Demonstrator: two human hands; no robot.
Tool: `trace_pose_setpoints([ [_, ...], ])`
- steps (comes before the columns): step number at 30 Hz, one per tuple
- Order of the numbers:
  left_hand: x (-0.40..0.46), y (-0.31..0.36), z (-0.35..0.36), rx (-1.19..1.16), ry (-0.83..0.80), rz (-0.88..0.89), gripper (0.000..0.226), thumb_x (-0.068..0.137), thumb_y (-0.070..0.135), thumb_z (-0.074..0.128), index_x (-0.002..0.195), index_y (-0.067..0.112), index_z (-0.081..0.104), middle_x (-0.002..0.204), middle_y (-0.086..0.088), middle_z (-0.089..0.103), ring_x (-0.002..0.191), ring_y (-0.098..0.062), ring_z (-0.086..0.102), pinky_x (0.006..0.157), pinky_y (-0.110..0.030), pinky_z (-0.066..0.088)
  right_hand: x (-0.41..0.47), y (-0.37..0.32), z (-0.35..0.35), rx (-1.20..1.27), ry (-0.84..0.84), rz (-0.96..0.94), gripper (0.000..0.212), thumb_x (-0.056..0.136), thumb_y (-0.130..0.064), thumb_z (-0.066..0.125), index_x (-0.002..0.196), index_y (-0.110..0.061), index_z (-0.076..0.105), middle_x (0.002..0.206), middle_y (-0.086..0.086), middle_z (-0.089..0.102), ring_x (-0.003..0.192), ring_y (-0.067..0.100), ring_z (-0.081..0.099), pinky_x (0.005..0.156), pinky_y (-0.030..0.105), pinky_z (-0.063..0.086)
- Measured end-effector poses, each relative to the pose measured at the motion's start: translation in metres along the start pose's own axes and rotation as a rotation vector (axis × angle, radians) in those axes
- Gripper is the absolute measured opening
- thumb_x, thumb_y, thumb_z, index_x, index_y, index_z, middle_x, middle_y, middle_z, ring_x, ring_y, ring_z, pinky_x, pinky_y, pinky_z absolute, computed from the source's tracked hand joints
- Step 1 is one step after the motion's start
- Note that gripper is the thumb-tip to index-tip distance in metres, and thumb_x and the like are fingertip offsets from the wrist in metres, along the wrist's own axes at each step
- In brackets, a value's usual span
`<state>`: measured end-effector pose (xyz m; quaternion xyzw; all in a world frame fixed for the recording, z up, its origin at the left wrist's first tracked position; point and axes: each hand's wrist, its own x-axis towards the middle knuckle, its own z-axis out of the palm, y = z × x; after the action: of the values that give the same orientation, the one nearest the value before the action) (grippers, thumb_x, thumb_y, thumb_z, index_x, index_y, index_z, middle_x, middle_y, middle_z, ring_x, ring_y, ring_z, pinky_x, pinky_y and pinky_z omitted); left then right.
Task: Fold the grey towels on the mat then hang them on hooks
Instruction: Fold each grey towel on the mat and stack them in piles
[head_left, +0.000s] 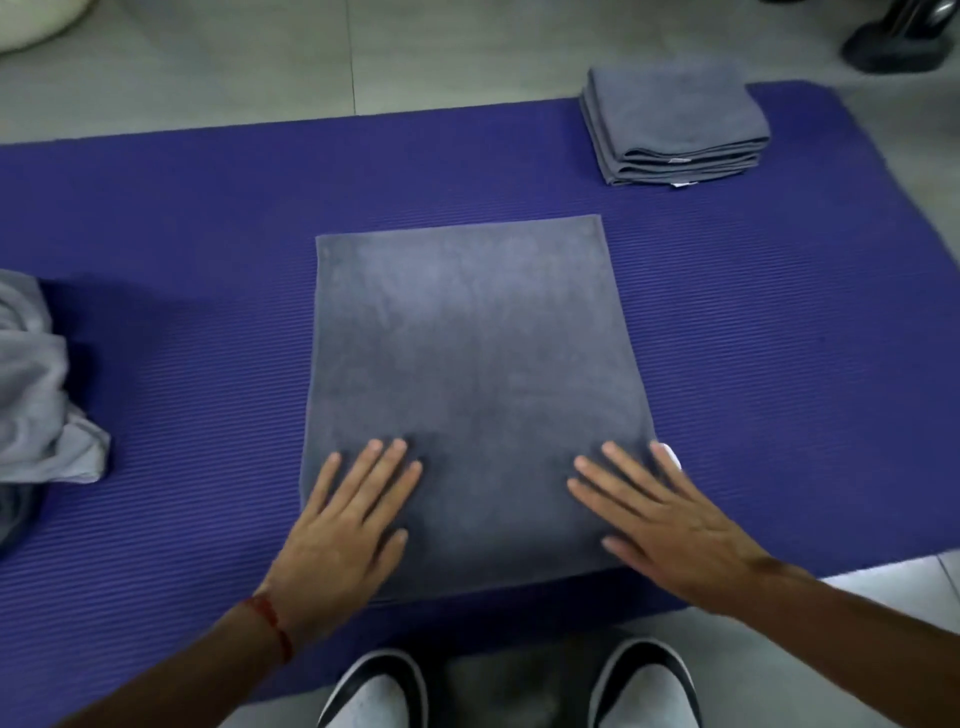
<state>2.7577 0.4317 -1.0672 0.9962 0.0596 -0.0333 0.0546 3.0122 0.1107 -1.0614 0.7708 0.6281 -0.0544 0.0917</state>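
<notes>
1. A flat grey terry towel (467, 364) lies spread in a rectangle at the middle of the ribbed purple foam mat (182, 234).
2. The left hand (343, 540) lies palm down on the towel's near left part, fingers straight and slightly spread.
3. The right hand (670, 530) lies palm down on the near right part, fingers straight (a small white tag shows just past its fingertips at the towel's edge).
4. A stack of folded grey towels (675, 124) sits at the mat's far right corner.
5. A crumpled heap of pale grey towels (36, 379) rests at the left edge.
6. Two black-and-white shoes (379, 691) stand on the grey tiled floor (208, 62), just before the mat.
</notes>
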Motion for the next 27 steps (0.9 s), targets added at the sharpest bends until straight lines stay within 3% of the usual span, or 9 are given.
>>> trace_pose_setpoints([
  [3, -0.006, 0.010, 0.016, -0.026, -0.148, 0.103, 0.079, 0.096, 0.058, 0.044, 0.161, 0.023, 0.016, 0.169, -0.004, 0.011, 0.156, -0.025, 0.008, 0.117, -0.061, 0.025, -0.023, -0.012, 0.013, 0.022, -0.014, 0.006, 0.069, 0.101, -0.048, 0.040, 0.162, -0.023, 0.019, 0.170, -0.003, 0.015, 0.156, 0.023, 0.017, 0.121, 0.051, 0.019],
  [7, -0.011, -0.014, 0.007, 0.062, -0.192, 0.281, 0.089, 0.086, 0.076, 0.044, 0.160, 0.034, 0.017, 0.169, -0.006, 0.009, 0.155, -0.030, 0.009, 0.118, -0.058, 0.015, -0.057, 0.016, 0.019, -0.088, -0.030, -0.039, 0.066, 0.100, -0.037, 0.038, 0.161, -0.018, 0.025, 0.167, 0.002, 0.025, 0.152, 0.025, 0.028, 0.118, 0.051, 0.023],
  [9, -0.020, -0.026, 0.005, 0.094, -0.174, 0.356, 0.080, 0.090, 0.069, 0.047, 0.159, 0.037, 0.022, 0.168, -0.005, 0.015, 0.154, -0.030, 0.017, 0.117, -0.056, 0.018, -0.061, 0.025, 0.018, -0.108, 0.002, -0.100, 0.065, 0.095, -0.021, 0.040, 0.159, -0.017, 0.030, 0.163, 0.006, 0.035, 0.150, 0.028, 0.033, 0.121, 0.046, 0.016],
  [12, -0.041, -0.037, 0.009, 0.151, -0.133, 0.389, 0.065, 0.095, 0.041, 0.046, 0.157, 0.026, 0.032, 0.164, -0.008, 0.029, 0.147, -0.031, 0.036, 0.114, -0.060, 0.030, -0.051, 0.033, 0.006, -0.094, 0.047, -0.149, 0.063, 0.078, -0.010, 0.067, 0.140, -0.015, 0.056, 0.142, 0.007, 0.060, 0.132, 0.026, 0.055, 0.119, 0.040, 0.011],
  [15, -0.065, -0.042, 0.014, 0.225, -0.070, 0.480, 0.056, 0.092, 0.015, 0.036, 0.147, 0.017, 0.049, 0.150, -0.012, 0.050, 0.134, -0.030, 0.053, 0.105, -0.060, 0.044, -0.039, 0.034, -0.001, -0.071, 0.088, -0.157, 0.046, 0.085, -0.023, 0.052, 0.130, -0.017, 0.060, 0.127, 0.003, 0.068, 0.120, 0.024, 0.064, 0.120, 0.043, 0.016],
  [19, -0.070, -0.053, 0.006, -0.084, 0.051, 0.211, 0.032, 0.105, 0.026, 0.032, 0.123, 0.022, 0.059, 0.125, 0.001, 0.063, 0.112, -0.023, 0.064, 0.110, -0.027, 0.032, -0.028, 0.028, 0.001, 0.065, 0.147, 0.098, 0.045, 0.082, -0.034, 0.049, 0.118, -0.021, 0.072, 0.116, -0.004, 0.068, 0.116, 0.022, 0.058, 0.114, 0.052, 0.030],
  [23, -0.055, -0.050, -0.023, -0.541, 0.069, -0.186, 0.023, 0.096, 0.049, 0.056, 0.103, 0.031, 0.068, 0.106, 0.024, 0.066, 0.099, 0.004, 0.064, 0.092, -0.011, 0.043, -0.017, 0.039, -0.006, 0.424, 0.238, 0.223, 0.039, 0.100, -0.049, 0.044, 0.108, -0.023, 0.073, 0.105, -0.010, 0.069, 0.103, 0.020, 0.063, 0.102, 0.033, 0.037],
  [25, -0.040, -0.050, -0.033, -0.747, 0.153, -0.445, 0.004, 0.092, 0.028, 0.071, 0.096, 0.027, 0.071, 0.095, 0.019, 0.073, 0.090, 0.005, 0.068, 0.083, -0.012, 0.049, -0.005, 0.046, -0.020, 0.647, 0.259, 0.363, 0.055, 0.102, -0.060, 0.037, 0.104, -0.018, 0.072, 0.102, -0.007, 0.069, 0.099, 0.017, 0.062, 0.094, 0.022, 0.040],
  [27, -0.019, -0.053, -0.042, -0.953, 0.234, -0.643, 0.009, 0.093, 0.008, 0.069, 0.096, 0.017, 0.069, 0.085, 0.006, 0.075, 0.081, -0.005, 0.070, 0.074, -0.013, 0.052, 0.010, 0.053, -0.035, 0.811, 0.296, 0.571, 0.043, 0.102, -0.052, 0.046, 0.110, -0.017, 0.069, 0.107, -0.007, 0.068, 0.101, 0.013, 0.061, 0.092, 0.021, 0.042],
])
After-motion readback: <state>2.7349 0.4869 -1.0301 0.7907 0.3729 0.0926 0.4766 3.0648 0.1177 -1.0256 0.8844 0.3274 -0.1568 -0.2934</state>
